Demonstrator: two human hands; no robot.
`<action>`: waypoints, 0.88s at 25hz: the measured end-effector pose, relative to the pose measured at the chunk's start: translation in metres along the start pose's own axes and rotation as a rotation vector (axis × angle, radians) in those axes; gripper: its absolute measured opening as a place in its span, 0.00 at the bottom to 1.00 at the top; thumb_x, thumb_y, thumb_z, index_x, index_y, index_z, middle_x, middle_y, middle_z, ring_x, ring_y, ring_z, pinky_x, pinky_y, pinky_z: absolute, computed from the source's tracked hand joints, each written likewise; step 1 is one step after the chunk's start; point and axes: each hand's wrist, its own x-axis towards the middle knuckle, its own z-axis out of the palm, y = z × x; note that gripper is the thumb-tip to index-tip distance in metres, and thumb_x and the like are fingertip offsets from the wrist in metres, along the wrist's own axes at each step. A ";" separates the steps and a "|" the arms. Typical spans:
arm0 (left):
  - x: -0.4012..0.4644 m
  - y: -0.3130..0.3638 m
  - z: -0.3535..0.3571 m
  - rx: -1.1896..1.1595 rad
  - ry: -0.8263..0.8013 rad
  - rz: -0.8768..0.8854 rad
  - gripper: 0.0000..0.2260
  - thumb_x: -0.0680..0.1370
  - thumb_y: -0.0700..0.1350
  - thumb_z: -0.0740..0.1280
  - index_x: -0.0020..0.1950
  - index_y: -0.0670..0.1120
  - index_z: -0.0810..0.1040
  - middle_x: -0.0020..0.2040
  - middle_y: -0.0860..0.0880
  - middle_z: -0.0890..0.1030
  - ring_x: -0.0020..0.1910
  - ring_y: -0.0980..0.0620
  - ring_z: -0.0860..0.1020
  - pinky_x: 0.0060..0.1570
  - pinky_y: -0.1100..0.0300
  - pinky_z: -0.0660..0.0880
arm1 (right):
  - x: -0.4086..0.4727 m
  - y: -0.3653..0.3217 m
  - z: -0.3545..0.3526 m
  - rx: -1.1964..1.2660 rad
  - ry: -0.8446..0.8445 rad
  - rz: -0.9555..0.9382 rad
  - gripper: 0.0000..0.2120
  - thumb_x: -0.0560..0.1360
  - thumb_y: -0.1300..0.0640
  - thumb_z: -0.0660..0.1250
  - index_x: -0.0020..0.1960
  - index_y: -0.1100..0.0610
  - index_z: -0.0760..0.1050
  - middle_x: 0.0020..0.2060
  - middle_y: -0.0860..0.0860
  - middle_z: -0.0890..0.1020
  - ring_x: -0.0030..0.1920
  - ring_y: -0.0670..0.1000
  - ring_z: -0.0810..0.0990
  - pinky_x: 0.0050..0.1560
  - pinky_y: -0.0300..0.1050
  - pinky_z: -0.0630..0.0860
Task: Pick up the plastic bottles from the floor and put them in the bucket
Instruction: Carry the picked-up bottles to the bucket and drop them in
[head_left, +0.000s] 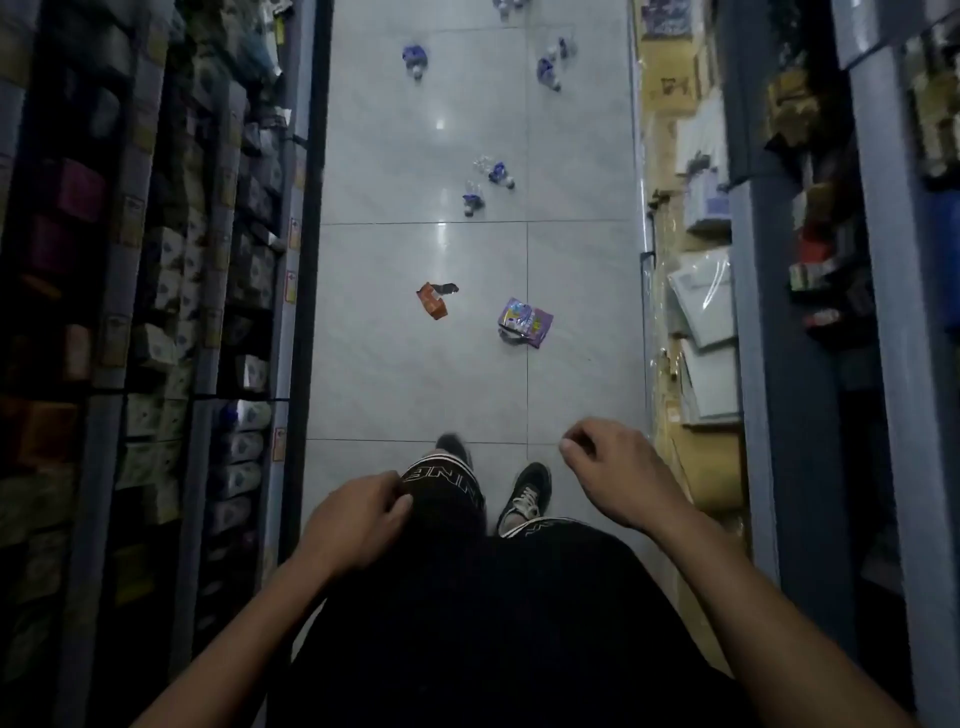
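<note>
Several clear plastic bottles with blue labels lie on the pale tiled floor ahead. Two lie close together mid-aisle, one bottle (473, 199) and another (497, 173) just beyond. Further off are a bottle (415, 58) on the left, a pair (551, 63) on the right, and one (506, 6) at the top edge. My left hand (358, 514) hangs near my left thigh with fingers curled and nothing in it. My right hand (618, 475) is raised at the right, fingers loosely curled, empty. No bucket is in view.
An orange snack wrapper (432, 301) and a purple packet (523, 322) lie on the floor nearer than the bottles. Stocked shelves (218, 291) line the left side; shelves with wrapped paper and boxes (696, 291) line the right. My shoes (525, 496) stand on the tiles.
</note>
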 end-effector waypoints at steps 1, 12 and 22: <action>0.011 -0.008 -0.007 -0.046 0.000 -0.028 0.12 0.81 0.56 0.61 0.54 0.52 0.80 0.51 0.52 0.85 0.49 0.50 0.82 0.49 0.52 0.79 | 0.021 -0.007 -0.007 0.004 0.010 -0.013 0.13 0.80 0.44 0.62 0.54 0.50 0.80 0.48 0.48 0.82 0.48 0.50 0.79 0.51 0.50 0.78; 0.189 -0.026 -0.170 -0.199 -0.007 0.029 0.08 0.80 0.55 0.62 0.49 0.55 0.80 0.44 0.56 0.84 0.43 0.56 0.80 0.45 0.55 0.78 | 0.146 -0.063 -0.064 0.042 -0.010 0.202 0.09 0.80 0.45 0.63 0.51 0.48 0.79 0.46 0.44 0.81 0.46 0.46 0.79 0.50 0.49 0.78; 0.354 0.071 -0.203 -0.141 0.010 0.058 0.08 0.80 0.52 0.62 0.52 0.53 0.81 0.46 0.54 0.82 0.45 0.52 0.79 0.43 0.54 0.75 | 0.280 0.010 -0.077 0.213 -0.054 0.279 0.03 0.78 0.51 0.66 0.46 0.49 0.76 0.42 0.44 0.79 0.42 0.43 0.78 0.43 0.46 0.75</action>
